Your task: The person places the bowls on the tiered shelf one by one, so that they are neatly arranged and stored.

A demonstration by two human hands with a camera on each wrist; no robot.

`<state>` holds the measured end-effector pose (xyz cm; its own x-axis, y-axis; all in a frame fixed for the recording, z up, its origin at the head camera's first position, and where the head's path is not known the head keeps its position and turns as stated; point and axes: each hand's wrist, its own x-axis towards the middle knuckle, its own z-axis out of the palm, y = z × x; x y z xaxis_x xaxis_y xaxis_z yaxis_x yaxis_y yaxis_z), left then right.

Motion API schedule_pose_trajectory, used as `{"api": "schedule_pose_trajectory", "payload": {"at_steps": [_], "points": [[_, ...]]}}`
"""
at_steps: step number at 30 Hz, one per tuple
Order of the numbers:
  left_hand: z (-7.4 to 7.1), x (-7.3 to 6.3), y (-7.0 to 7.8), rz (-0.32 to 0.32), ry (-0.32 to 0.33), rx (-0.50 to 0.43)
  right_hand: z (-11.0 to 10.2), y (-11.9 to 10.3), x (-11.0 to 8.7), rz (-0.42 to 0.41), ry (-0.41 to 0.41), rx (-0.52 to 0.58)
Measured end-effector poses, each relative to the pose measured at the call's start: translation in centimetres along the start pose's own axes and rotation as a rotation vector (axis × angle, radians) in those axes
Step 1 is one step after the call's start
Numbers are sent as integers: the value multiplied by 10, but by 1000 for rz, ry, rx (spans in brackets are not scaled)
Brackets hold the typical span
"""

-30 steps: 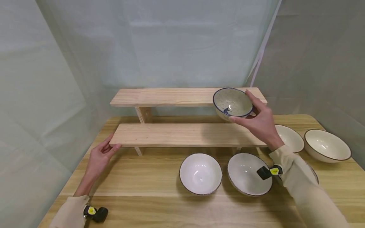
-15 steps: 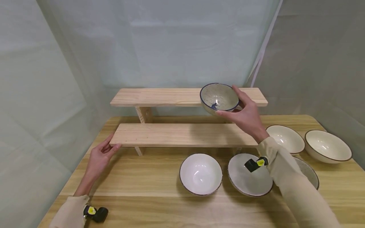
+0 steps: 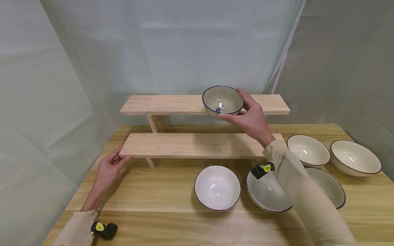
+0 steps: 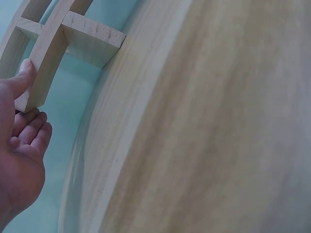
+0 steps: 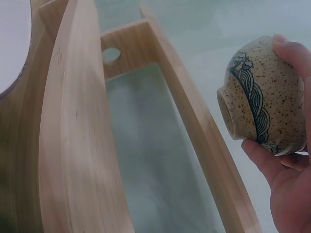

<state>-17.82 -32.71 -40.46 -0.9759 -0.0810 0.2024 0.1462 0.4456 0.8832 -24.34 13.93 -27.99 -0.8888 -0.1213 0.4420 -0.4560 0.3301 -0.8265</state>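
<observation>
A speckled grey bowl (image 3: 223, 97) with a blue rim is in my right hand (image 3: 253, 119), which grips its right side, thumb at the near rim. In the head view it overlaps the upper board (image 3: 166, 104) of a two-tier wooden shelf. The right wrist view shows blue wave patterns on the bowl's outside (image 5: 272, 92) and its foot apart from the wood. My left hand (image 3: 107, 171) holds the left end of the lower board (image 3: 166, 145). In the left wrist view the thumb presses the board's face (image 4: 46, 73) and the fingers curl at its underside.
On the wooden table (image 3: 147, 218), a white bowl (image 3: 217, 188) stands before the shelf. Right of it are another white bowl (image 3: 264, 191), partly behind my sleeve, and a speckled grey bowl (image 3: 326, 186). Two cream bowls (image 3: 307, 150) stand farther right. Pale cloth (image 3: 197, 51) hangs behind.
My right hand has carried the speckled bowl leftward and slightly upward in the head view, along the upper board. The left hand has stayed on the lower board's end.
</observation>
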Motion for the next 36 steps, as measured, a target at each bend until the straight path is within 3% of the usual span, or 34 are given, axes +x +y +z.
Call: {"api": "schedule_pose_trajectory", "payload": {"at_steps": [8, 36], "points": [[2, 0, -2, 27, 7, -38, 13, 0, 10, 10, -7, 57], [0, -1, -2, 26, 15, -11, 72, -16, 38, 27, -6, 106]]}}
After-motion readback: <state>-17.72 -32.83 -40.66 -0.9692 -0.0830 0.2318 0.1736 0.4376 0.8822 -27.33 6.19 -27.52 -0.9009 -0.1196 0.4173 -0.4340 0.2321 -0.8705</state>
